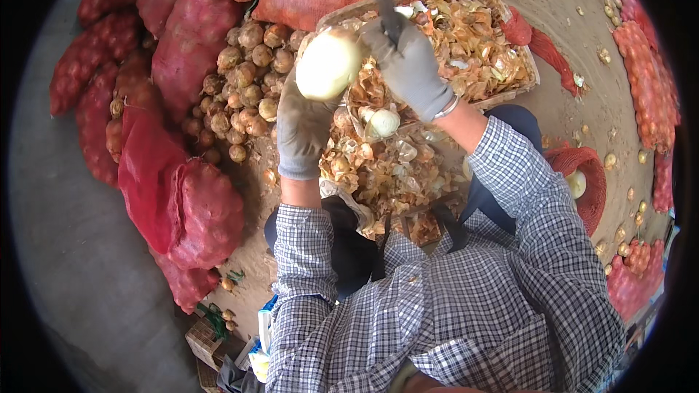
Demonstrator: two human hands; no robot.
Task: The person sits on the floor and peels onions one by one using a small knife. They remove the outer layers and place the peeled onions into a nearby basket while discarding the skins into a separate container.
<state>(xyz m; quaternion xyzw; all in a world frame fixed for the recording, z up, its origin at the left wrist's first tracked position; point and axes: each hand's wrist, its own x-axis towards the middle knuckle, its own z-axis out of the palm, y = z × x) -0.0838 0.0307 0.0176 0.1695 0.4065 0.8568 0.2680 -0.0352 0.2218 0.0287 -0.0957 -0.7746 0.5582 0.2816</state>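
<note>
A large peeled white onion (329, 67) rests in my gloved left hand (301, 129), its fingers curled around it from below and behind. My gloved right hand (412, 67) is closed around a dark knife (383, 1), which points up and away from me. The right hand's fingertips are close beside the onion; whether they touch it I cannot tell. Below the two hands, another peeled onion (383, 123) lies among papery brown onion skins (397, 167) in front of my lap.
A crate (536, 76) heaped with onion skins stands beyond my right hand. Unpeeled onions (244, 91) are piled at the left, beside full red mesh sacks (191, 47). More sacks (641, 80) line the right, with loose onions on the floor and a mesh bag (593, 185) by my right arm.
</note>
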